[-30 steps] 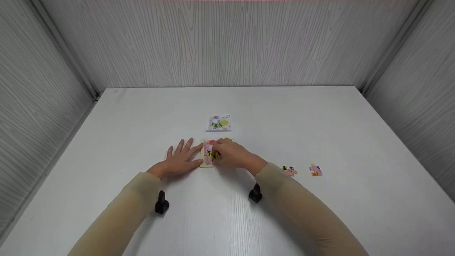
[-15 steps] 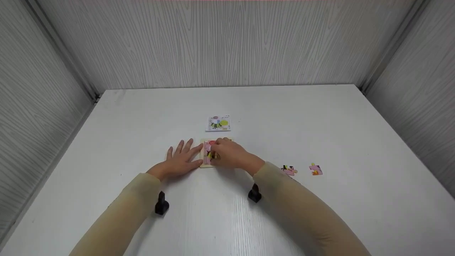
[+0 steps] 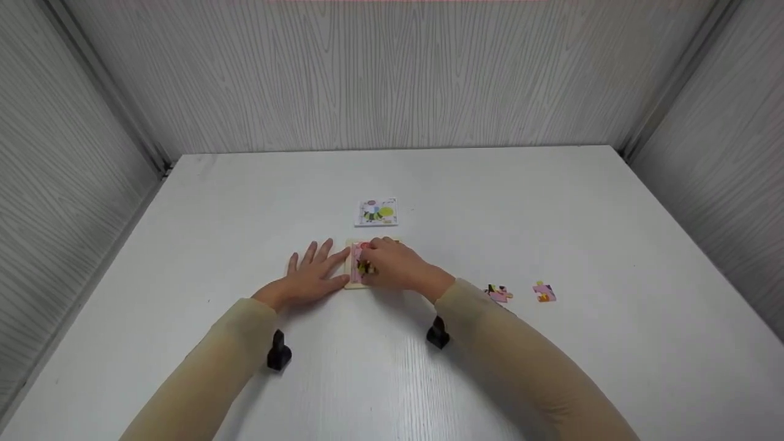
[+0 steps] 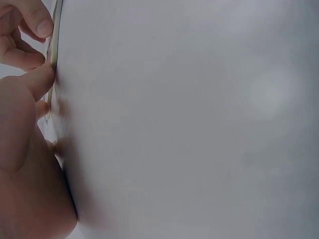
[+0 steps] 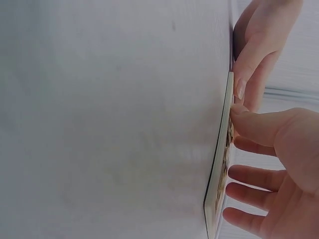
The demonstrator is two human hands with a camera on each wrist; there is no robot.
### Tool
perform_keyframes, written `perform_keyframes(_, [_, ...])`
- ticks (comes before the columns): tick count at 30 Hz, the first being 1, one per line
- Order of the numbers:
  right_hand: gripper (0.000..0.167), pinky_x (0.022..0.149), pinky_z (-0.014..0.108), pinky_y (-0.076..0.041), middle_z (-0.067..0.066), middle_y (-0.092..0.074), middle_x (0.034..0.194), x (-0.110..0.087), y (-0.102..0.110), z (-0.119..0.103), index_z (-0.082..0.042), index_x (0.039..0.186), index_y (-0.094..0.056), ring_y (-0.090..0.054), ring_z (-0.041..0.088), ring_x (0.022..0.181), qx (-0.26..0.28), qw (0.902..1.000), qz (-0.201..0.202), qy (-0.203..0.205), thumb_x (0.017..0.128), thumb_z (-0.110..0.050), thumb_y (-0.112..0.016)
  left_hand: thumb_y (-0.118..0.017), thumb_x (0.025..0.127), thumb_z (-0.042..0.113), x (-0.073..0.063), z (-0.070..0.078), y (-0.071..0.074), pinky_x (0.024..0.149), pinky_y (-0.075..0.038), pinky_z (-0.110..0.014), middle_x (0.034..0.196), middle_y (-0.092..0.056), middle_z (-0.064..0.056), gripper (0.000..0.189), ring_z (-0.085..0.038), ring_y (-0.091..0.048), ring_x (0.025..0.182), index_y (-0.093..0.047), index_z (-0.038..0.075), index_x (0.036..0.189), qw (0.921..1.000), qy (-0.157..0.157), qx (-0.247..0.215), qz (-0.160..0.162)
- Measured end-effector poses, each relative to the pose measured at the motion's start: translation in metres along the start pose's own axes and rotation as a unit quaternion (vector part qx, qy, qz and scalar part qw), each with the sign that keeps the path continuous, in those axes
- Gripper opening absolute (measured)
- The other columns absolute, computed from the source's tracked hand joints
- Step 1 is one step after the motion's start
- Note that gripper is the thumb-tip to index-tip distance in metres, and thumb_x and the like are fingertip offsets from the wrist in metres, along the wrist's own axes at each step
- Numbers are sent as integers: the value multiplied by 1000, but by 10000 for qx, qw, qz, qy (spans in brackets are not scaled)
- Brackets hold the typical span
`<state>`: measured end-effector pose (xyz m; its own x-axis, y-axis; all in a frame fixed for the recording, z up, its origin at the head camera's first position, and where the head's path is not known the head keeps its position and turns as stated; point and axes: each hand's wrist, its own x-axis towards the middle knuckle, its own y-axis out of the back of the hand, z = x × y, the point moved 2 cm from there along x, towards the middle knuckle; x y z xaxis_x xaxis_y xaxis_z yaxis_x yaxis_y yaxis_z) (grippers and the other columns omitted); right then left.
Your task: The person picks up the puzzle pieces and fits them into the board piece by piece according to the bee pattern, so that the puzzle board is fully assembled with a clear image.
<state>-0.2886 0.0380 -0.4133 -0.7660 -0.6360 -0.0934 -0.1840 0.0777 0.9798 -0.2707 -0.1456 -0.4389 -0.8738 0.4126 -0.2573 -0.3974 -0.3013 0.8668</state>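
A square wooden puzzle board [image 3: 349,283], holding pink pieces with a bee picture, lies on the white table. My left hand [image 3: 309,279] rests on the table with spread fingers, its thumb and index fingertip at the board's left edge. My right hand [image 3: 397,264] covers the board's right part. Its thumb and index finger pinch at a puzzle piece [image 3: 367,267] set low in the board; most of that piece is hidden. In the right wrist view the thumb and fingertips come right down to the board [image 5: 219,169], seen edge-on.
Beyond the board lies a square card [image 3: 376,212] with a bee picture. Two loose puzzle pieces, a near one [image 3: 498,293] beside the right sleeve and a farther one [image 3: 544,292], lie at the right. Grey wood-grain panels [image 3: 392,73] stand around the table.
The right hand's fingers have shifted slightly left over the board, and more of the yellow and black bee pattern shows by the fingertips. The left hand has stayed in place.
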Motion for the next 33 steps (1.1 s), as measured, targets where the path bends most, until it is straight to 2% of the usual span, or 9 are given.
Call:
perform_keyframes(11, [28,94,37,-41,8,-55,123,-1,1,-1,-11,110,-68,-49,22,111,109,9997,24,223,89,-28,-65,-34,95,54,0,0,0,102,10,-60,155,7,-13,66,-36,14,138,-13,25,151,10000,-19,71,15])
perform_keyframes(15, [24,90,37,-43,7,-56,121,-1,0,-1,-12,107,-69,-50,22,108,68,9995,119,267,88,-26,-64,-34,96,54,0,-1,-1,102,11,-60,155,8,-13,66,-36,15,138,-13,25,151,10000,-31,54,12])
perform_keyframes(22, [36,95,37,-40,7,-55,124,-5,3,2,-15,120,-64,-50,22,109,226,9997,75,73,87,-30,-66,-34,95,55,1,-1,-2,102,11,-60,155,7,-14,66,-37,15,138,-13,24,151,10000,-65,62,23])
perform_keyframes(33, [37,98,35,-38,3,-55,124,-21,7,19,-16,122,-63,-47,20,114,702,9975,-43,-108,86,-25,-67,-34,95,55,-1,2,1,102,13,-59,155,9,-11,67,-35,17,138,-11,26,151,9999,106,57,-96])
